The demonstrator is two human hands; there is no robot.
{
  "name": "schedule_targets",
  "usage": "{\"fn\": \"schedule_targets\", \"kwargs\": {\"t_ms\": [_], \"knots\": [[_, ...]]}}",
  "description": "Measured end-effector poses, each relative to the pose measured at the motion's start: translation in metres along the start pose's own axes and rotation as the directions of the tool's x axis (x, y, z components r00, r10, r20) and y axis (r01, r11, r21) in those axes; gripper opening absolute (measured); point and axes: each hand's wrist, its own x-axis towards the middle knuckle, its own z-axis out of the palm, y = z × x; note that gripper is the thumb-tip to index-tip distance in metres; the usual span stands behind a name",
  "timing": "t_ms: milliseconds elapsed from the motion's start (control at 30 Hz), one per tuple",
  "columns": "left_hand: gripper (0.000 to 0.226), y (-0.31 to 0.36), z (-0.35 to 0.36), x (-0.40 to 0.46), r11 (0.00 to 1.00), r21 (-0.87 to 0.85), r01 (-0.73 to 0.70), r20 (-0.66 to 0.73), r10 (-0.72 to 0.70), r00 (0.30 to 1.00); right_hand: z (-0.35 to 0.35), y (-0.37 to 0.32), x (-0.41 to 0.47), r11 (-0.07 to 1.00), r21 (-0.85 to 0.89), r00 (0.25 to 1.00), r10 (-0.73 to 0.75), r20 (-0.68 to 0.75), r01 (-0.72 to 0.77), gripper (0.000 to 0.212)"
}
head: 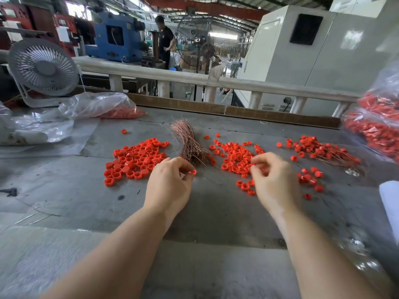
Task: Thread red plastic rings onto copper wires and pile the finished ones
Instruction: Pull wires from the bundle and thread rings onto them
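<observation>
A bundle of thin copper wires lies in the middle of the grey table. Loose red plastic rings lie in two heaps, one to its left and one to its right. Finished rings on wires are piled at the far right. My left hand sits just in front of the bundle, fingers curled, pinching a red ring at its fingertips. My right hand is over the near edge of the right heap with curled fingers; what it holds is hidden.
Clear bags with red rings lie at the back left and at the right edge. A white desk fan stands at the back left. A white rail runs along the table's far side. A white roll is near right.
</observation>
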Motion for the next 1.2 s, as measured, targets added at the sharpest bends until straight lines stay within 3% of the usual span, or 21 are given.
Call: {"fn": "schedule_targets", "kwargs": {"t_ms": [67, 167, 267, 367, 500, 767, 900, 1100, 1200], "knots": [[0.008, -0.003, 0.0, 0.001, 0.998, 0.066, -0.002, 0.011, 0.001, 1.0, 0.008, -0.007, -0.008, 0.986, -0.006, 0.972, -0.161, 0.171, 0.164, 0.013], [0.012, -0.006, 0.0, 0.001, 0.989, 0.151, 0.01, 0.01, -0.012, 1.0, 0.015, -0.009, -0.014, 0.93, -0.084, 0.866, -0.296, 0.403, 0.357, 0.025], [0.028, -0.005, 0.003, -0.002, 0.964, 0.265, 0.01, 0.079, -0.033, 0.996, 0.016, -0.008, -0.015, 0.889, -0.137, 0.807, -0.321, 0.495, 0.437, 0.037], [0.04, -0.006, 0.007, -0.006, 0.937, 0.347, -0.041, 0.166, -0.018, 0.986, 0.018, -0.009, -0.016, 0.871, -0.158, 0.777, -0.317, 0.544, 0.466, 0.035], [0.038, -0.006, 0.008, -0.007, 0.916, 0.393, -0.08, 0.187, 0.005, 0.982, 0.016, -0.01, -0.016, 0.873, -0.15, 0.777, -0.32, 0.543, 0.465, 0.031], [0.02, -0.003, 0.006, -0.007, 0.949, 0.301, -0.093, 0.131, 0.055, 0.99, 0.012, -0.015, -0.017, 0.927, -0.048, 0.818, -0.302, 0.491, 0.371, 0.018], [0.019, -0.002, 0.006, -0.006, 0.953, 0.288, -0.092, 0.132, 0.055, 0.99, 0.013, -0.016, -0.021, 0.945, -0.001, 0.855, -0.296, 0.426, 0.328, 0.025], [0.018, -0.001, 0.005, -0.006, 0.957, 0.275, -0.088, 0.141, 0.051, 0.989, 0.018, -0.023, -0.024, 0.883, -0.057, 0.824, -0.409, 0.391, 0.466, 0.023], [0.018, 0.001, 0.005, -0.006, 0.982, 0.176, -0.065, 0.104, 0.047, 0.993, 0.017, -0.025, -0.025, 0.873, -0.031, 0.843, -0.46, 0.279, 0.487, 0.019]]}}
